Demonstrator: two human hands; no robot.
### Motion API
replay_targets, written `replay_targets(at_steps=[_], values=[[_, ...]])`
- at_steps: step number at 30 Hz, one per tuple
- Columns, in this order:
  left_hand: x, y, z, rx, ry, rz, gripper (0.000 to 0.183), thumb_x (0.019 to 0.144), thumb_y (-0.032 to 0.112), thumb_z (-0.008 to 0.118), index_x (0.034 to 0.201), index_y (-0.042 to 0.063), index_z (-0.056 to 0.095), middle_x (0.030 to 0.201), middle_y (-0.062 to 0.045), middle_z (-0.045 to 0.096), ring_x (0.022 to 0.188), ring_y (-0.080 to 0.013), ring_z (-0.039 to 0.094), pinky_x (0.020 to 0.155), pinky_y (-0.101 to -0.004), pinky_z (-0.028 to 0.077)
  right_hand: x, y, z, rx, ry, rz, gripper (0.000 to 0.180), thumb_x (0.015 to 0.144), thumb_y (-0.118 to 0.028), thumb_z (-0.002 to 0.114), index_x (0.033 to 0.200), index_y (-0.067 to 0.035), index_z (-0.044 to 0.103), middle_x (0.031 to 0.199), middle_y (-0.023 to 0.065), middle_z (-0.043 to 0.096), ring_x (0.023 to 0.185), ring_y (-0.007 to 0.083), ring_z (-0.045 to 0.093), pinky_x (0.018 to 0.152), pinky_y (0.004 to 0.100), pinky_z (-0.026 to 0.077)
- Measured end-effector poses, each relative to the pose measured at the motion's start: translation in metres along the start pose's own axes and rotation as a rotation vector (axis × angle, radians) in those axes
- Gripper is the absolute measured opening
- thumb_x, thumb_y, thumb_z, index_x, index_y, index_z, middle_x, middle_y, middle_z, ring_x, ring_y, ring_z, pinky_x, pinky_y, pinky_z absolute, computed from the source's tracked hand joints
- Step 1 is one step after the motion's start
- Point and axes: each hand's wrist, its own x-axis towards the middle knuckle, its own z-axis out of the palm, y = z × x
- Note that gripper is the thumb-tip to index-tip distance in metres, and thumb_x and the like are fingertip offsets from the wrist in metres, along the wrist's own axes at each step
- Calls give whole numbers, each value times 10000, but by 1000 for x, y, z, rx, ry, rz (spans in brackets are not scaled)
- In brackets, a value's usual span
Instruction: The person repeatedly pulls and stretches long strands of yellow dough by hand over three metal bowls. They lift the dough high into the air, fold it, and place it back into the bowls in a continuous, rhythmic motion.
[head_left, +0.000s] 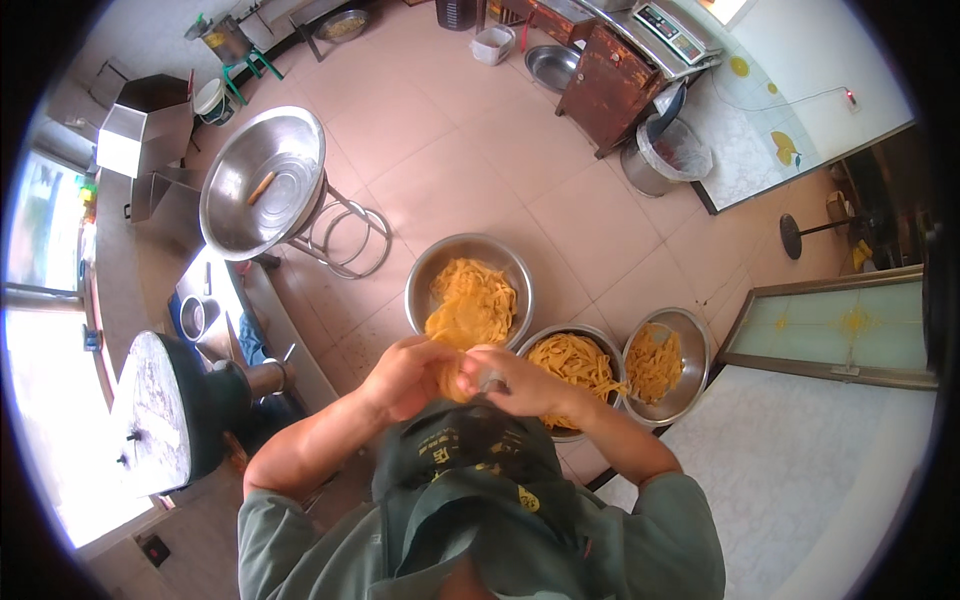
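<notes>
In front of my chest my left hand (409, 379) pinches a thin, yellow-orange strip of food (451, 379), perhaps tofu skin or dough. My right hand (529, 381) meets it, fingertips close to the same strip. A small grey, metal-looking tool (495, 384) shows in the right hand, too blurred to identify. Beyond and below the hands stands a steel basin (415, 300) with yellow sheets and strips (476, 296). To its right, a second steel bowl (617, 352) holds cut yellow strips (574, 364). Fewer strips (654, 364) lie in a third bowl (697, 375).
At left, a large steel basin (300, 142) with a wooden stick (261, 188) rests on a metal stand (345, 247). A dark machine (195, 412) stands near my left arm. Farther right are a lined bin (652, 169), a wooden cabinet (611, 86) and a scale (671, 34).
</notes>
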Motion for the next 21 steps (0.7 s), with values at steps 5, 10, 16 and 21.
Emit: replay_targets(at_steps=[5, 10, 16, 21], values=[[18, 26, 24, 135, -155, 164, 335, 990, 158, 441, 1213, -72, 539, 1014, -172, 661, 848, -259, 667, 860, -401, 529, 10, 33, 42, 101, -25, 235, 226, 972, -149, 570, 1126, 11, 612, 968, 150, 693, 925, 246, 693, 839, 365, 535], [80, 37, -31, 269, -425, 483, 698, 957, 468, 566, 1420, -24, 393, 1083, -131, 669, 1023, -250, 636, 950, -425, 488, 33, -24, -1, 507, 5, 262, 277, 1040, -204, 504, 1049, 52, 610, 910, 122, 719, 861, 179, 700, 768, 308, 551], [140, -82, -129, 1147, -345, 647, 863, 806, 368, 812, 1478, 63, 365, 1265, -131, 613, 1205, -260, 552, 1023, -386, 435, 69, -91, -50, 762, 23, 210, 251, 1046, -182, 485, 979, 40, 583, 932, 174, 706, 796, 206, 715, 739, 310, 570], [160, -103, -137, 1021, -239, 470, 348, 1017, 315, 559, 1243, 53, 597, 1012, -122, 651, 953, -176, 605, 842, -342, 490, 86, -102, -73, 992, 140, 181, 242, 1029, -188, 511, 1107, 28, 589, 999, 189, 699, 894, 275, 710, 823, 380, 580]])
